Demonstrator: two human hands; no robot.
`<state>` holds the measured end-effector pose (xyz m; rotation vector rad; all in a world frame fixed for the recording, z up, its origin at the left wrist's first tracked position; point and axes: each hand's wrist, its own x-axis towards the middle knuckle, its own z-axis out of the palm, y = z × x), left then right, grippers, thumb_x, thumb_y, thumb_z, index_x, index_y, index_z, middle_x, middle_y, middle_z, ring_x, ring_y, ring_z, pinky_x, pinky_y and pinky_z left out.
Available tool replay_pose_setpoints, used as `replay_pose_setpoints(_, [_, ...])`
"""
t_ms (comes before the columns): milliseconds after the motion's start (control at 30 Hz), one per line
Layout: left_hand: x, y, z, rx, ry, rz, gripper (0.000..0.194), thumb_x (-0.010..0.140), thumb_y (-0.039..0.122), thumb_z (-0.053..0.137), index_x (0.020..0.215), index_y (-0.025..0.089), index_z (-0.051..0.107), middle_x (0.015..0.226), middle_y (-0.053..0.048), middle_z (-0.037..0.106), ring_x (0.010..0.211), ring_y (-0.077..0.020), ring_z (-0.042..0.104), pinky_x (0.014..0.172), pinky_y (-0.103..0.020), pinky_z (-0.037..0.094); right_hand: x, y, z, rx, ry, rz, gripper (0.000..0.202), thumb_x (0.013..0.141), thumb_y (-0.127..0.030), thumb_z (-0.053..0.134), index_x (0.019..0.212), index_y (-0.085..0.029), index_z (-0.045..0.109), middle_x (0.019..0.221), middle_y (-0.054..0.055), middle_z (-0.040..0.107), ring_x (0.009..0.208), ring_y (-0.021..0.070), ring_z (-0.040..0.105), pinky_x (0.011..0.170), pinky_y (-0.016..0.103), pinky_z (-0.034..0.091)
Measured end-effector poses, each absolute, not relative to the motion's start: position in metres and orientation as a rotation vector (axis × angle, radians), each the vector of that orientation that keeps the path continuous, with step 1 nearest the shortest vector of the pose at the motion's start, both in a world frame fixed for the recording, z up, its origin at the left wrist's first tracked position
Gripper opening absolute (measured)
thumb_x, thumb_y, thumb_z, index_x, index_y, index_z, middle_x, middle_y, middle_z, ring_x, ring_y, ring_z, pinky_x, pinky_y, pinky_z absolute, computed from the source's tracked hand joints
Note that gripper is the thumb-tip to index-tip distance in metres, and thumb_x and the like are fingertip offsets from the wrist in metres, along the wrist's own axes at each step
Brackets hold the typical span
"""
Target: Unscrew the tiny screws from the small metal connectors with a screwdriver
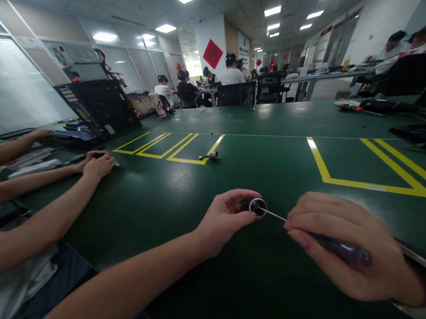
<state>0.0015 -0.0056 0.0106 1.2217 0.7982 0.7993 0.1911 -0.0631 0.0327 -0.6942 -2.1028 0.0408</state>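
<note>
My left hand (227,216) is closed around a small round metal part (252,204) with a pale rim and a dark inside; its open end faces right, towards me. My right hand (344,243) grips a screwdriver (343,251) by its dark purplish handle. The thin shaft points left, and its tip reaches into the mouth of the metal part; whether it meets a screw there cannot be made out. Farther up the green table lies a small metal cylinder with a thin stem (213,155), beside a yellow tape line.
Yellow tape outlines (371,187) mark the green table (157,196). At my left, another person's hands (98,164) hold something dark. A black equipment case (99,108) stands back left, near a white cup (158,105). Dark tools (383,105) lie back right.
</note>
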Motion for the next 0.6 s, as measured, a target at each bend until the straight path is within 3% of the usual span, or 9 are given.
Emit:
replay_pose_setpoints(233, [0.0032,-0.0057,0.0075,1.225,0.792,0.804,0.03,0.063,0.011,0.07,0.093,0.015,0.066,0.094,-0.005,0.067,0.086,-0.0154,0.061,0.082,-0.032,0.047,0.1879,-0.0607,0.0274,-0.627,-2.281,-0.092,0.01,0.08,-0.007,0.051,0.08,-0.015,0.056,0.067,0.005,0.064,0.061,0.0157,0.056,0.055,0.03,0.044])
replay_pose_setpoints(600, [0.0047,-0.0078,0.0086,1.4,0.907,0.815,0.022,0.072,0.011,0.057,0.092,0.011,0.067,0.085,-0.006,0.07,0.076,-0.0138,0.065,0.073,-0.028,0.053,0.1855,-0.0623,0.0247,-0.557,-2.336,-0.158,0.013,0.079,-0.005,0.052,0.071,-0.015,0.057,0.068,0.007,0.064,0.061,0.0163,0.054,0.054,0.032,0.041])
